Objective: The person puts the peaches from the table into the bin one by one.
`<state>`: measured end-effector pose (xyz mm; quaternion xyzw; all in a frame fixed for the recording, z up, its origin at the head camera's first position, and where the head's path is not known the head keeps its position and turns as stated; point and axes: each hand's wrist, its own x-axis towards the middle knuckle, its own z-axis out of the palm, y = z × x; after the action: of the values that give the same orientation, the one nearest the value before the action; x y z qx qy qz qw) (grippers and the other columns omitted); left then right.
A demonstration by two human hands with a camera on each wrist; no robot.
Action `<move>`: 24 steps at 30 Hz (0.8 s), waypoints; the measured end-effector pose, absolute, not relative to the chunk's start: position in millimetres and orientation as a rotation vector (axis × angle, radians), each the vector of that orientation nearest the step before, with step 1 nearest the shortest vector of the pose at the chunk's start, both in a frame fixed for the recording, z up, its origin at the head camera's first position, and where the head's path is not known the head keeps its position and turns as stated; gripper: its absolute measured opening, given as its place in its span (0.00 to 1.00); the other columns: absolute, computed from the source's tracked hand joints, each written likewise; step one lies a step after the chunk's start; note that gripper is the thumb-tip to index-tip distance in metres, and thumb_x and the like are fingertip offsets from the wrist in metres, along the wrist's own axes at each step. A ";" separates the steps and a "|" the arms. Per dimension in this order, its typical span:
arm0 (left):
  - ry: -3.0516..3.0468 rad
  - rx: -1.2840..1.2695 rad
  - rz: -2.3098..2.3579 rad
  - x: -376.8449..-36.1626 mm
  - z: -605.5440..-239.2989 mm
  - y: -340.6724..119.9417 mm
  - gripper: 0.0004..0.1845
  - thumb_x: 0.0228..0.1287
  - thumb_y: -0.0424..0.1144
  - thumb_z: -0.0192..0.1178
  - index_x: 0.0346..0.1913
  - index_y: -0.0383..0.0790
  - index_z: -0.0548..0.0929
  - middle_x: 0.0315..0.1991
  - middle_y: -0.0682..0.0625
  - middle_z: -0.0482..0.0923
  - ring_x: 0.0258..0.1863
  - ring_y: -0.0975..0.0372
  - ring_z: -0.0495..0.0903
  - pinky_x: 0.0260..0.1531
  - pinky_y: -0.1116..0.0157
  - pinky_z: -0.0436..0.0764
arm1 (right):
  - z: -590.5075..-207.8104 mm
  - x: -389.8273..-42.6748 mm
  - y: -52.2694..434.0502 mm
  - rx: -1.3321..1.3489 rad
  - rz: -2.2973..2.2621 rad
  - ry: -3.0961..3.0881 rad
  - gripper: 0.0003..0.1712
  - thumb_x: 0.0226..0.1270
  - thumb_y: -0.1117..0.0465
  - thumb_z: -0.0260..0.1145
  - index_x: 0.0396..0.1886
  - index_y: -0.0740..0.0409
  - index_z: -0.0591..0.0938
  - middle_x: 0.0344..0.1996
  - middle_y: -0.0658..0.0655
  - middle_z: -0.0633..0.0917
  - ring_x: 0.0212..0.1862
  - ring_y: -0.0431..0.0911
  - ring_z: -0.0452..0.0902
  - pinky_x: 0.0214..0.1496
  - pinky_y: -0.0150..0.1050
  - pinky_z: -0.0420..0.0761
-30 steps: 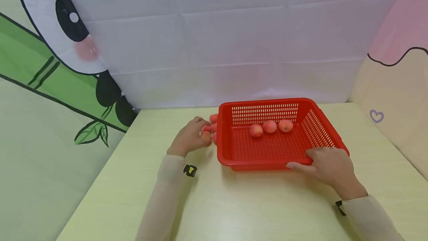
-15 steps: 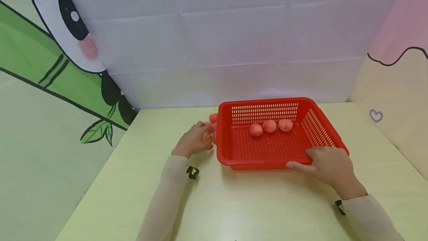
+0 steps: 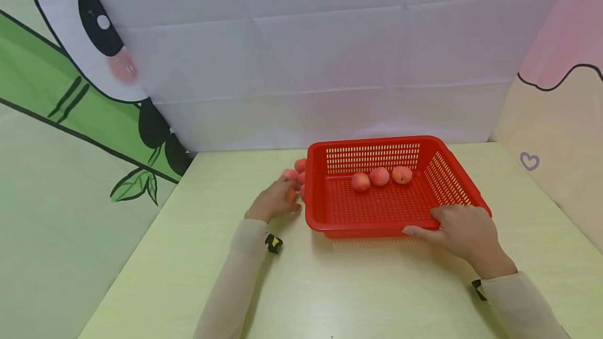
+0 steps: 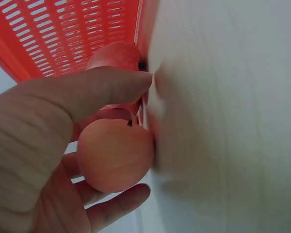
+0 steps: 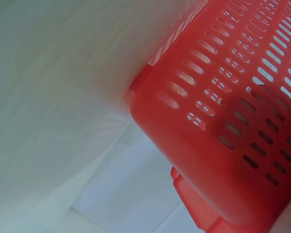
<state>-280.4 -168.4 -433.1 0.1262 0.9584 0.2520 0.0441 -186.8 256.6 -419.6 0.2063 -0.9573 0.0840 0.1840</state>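
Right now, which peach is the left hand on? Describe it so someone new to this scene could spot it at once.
Start at the red basket on the pale green table. Just outside its left wall lies a small cluster of peaches. The one you want is the peach nearest the person, cupped between the thumb and fingers of the left hand; the other loose peaches lie farther back, untouched.

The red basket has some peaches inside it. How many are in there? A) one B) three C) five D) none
B: three peaches lie in a row near the back wall of the red basket, while the other peaches sit outside it by the left hand.
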 end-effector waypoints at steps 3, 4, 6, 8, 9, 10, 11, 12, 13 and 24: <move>2.919 0.384 0.760 -281.7 -436.4 -169.3 0.20 0.65 0.37 0.76 0.57 0.44 0.83 0.47 0.47 0.81 0.50 0.54 0.80 0.52 0.51 0.84 | -419.2 -187.3 256.5 0.586 0.235 -2.696 0.42 0.58 0.17 0.66 0.14 0.44 0.61 0.12 0.41 0.58 0.17 0.38 0.54 0.21 0.36 0.55; 2.921 0.385 0.752 -281.9 -437.1 -169.5 0.18 0.65 0.37 0.75 0.55 0.44 0.83 0.43 0.47 0.80 0.47 0.54 0.79 0.49 0.53 0.83 | -419.1 -187.5 256.5 0.586 0.234 -2.695 0.42 0.58 0.17 0.65 0.14 0.44 0.61 0.12 0.41 0.58 0.17 0.38 0.54 0.21 0.36 0.55; 2.929 0.394 0.735 -283.1 -439.1 -170.1 0.13 0.67 0.38 0.74 0.49 0.43 0.81 0.37 0.47 0.75 0.42 0.55 0.77 0.43 0.56 0.80 | -419.0 -187.9 256.4 0.586 0.234 -2.696 0.42 0.58 0.17 0.65 0.14 0.44 0.61 0.12 0.41 0.57 0.17 0.39 0.54 0.21 0.36 0.55; 2.942 0.408 0.733 -284.1 -441.0 -170.7 0.11 0.67 0.38 0.73 0.45 0.44 0.81 0.35 0.49 0.74 0.40 0.57 0.76 0.41 0.59 0.78 | -419.0 -188.1 256.3 0.582 0.233 -2.701 0.42 0.58 0.17 0.65 0.14 0.44 0.61 0.12 0.41 0.57 0.17 0.39 0.54 0.21 0.36 0.54; 2.948 0.419 0.738 -284.4 -441.7 -171.0 0.10 0.68 0.37 0.72 0.44 0.44 0.80 0.34 0.49 0.73 0.40 0.57 0.76 0.41 0.59 0.78 | -419.0 -188.2 256.3 0.581 0.234 -2.703 0.42 0.58 0.17 0.65 0.14 0.44 0.61 0.12 0.41 0.57 0.18 0.39 0.54 0.21 0.37 0.54; 2.951 0.430 0.749 -284.7 -442.4 -171.2 0.10 0.68 0.37 0.72 0.43 0.44 0.80 0.34 0.49 0.73 0.39 0.57 0.75 0.41 0.60 0.77 | -419.0 -188.3 256.2 0.581 0.232 -2.704 0.42 0.58 0.17 0.65 0.14 0.44 0.61 0.12 0.41 0.57 0.18 0.39 0.54 0.21 0.37 0.54; 2.953 0.440 0.760 -285.1 -443.1 -171.4 0.09 0.68 0.36 0.71 0.42 0.43 0.79 0.34 0.49 0.73 0.39 0.57 0.76 0.41 0.60 0.77 | -418.9 -188.2 256.1 0.580 0.231 -2.706 0.42 0.58 0.17 0.65 0.14 0.44 0.61 0.12 0.42 0.57 0.18 0.39 0.54 0.21 0.37 0.54; 2.955 0.448 0.773 -285.0 -443.5 -171.7 0.09 0.68 0.35 0.71 0.41 0.43 0.79 0.34 0.49 0.73 0.39 0.57 0.76 0.41 0.60 0.77 | -418.9 -188.1 256.1 0.578 0.230 -2.709 0.42 0.58 0.17 0.65 0.14 0.44 0.61 0.12 0.42 0.58 0.18 0.39 0.54 0.21 0.37 0.55; 2.952 0.447 0.787 -284.8 -443.7 -171.7 0.09 0.68 0.35 0.71 0.41 0.43 0.79 0.34 0.49 0.74 0.39 0.57 0.76 0.41 0.60 0.77 | -418.6 -187.9 256.0 0.576 0.232 -2.712 0.42 0.58 0.17 0.65 0.14 0.44 0.61 0.12 0.42 0.58 0.18 0.39 0.54 0.21 0.37 0.55; 2.951 0.336 0.745 -281.6 -439.6 -169.7 0.07 0.67 0.39 0.69 0.32 0.44 0.83 0.26 0.52 0.79 0.30 0.58 0.78 0.31 0.62 0.76 | -419.5 -187.4 256.2 0.569 0.234 -2.707 0.41 0.58 0.19 0.68 0.14 0.44 0.61 0.12 0.42 0.59 0.17 0.39 0.56 0.21 0.37 0.55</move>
<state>-281.6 -169.7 -439.6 0.1098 0.9630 0.2430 0.0400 -187.4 256.2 -419.5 0.2014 -0.9589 0.0828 0.1820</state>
